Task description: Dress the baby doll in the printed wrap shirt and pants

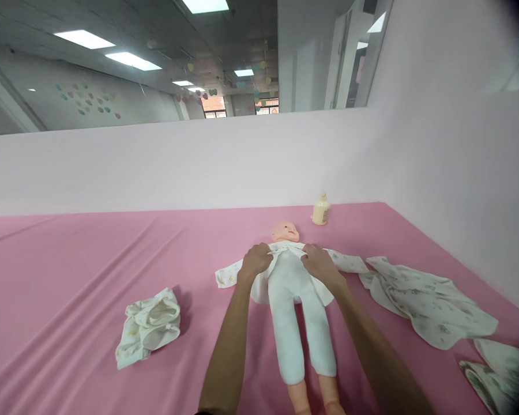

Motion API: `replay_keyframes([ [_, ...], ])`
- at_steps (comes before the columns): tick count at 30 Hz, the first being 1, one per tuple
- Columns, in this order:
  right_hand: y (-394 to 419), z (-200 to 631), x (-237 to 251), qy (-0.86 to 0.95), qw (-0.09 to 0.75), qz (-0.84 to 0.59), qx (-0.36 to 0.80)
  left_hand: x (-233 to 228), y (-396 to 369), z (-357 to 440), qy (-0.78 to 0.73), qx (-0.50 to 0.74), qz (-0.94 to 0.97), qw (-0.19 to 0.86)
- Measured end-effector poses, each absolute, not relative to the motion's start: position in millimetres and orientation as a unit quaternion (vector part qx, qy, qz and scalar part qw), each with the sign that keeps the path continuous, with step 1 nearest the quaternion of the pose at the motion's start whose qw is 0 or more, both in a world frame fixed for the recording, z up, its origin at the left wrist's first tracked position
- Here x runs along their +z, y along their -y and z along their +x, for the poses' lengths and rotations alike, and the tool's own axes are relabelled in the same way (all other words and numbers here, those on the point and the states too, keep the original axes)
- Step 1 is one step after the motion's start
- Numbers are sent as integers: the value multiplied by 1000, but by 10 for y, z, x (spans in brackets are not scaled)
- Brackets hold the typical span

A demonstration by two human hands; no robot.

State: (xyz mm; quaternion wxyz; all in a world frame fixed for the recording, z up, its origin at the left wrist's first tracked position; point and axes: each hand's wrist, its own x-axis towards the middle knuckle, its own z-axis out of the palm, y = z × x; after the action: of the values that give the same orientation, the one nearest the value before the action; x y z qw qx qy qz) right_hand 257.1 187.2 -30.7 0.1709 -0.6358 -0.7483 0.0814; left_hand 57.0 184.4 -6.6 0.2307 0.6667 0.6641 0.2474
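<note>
A baby doll [300, 282] in a white body suit lies on its back on the pink sheet, head away from me and feet toward me. Under and around its torso is a white printed baby shirt [262, 291], its sleeves spread out to both sides. My left hand [258, 259] is closed on one side of the shirt at the doll's chest. On the other side, my right hand [320, 263] pinches the shirt edge in the same way. The fingertips of both hands are partly hidden in the fabric.
A crumpled white garment [149, 327] lies to the left. Printed cloths [432, 300] are spread on the right, one close to the shirt's sleeve. A cream pump bottle [321, 209] stands behind the doll's head. White walls [177, 167] border the pink sheet [82, 276] at the back and right.
</note>
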Motion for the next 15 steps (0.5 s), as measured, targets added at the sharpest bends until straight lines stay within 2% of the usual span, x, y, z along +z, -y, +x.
replay_keyframes([
  [6, -1895, 2598, -304, 766, 188, -596, 149, -98, -1896, 633, -682, 236, 671, 168],
  [12, -1909, 2689, -247, 765, 196, -593, 157, -60, -1900, 631, -600, 300, 699, 248],
  [15, -1902, 2793, -186, 747, 225, -594, 198, -20, -1870, 650, -596, 310, 695, 258],
])
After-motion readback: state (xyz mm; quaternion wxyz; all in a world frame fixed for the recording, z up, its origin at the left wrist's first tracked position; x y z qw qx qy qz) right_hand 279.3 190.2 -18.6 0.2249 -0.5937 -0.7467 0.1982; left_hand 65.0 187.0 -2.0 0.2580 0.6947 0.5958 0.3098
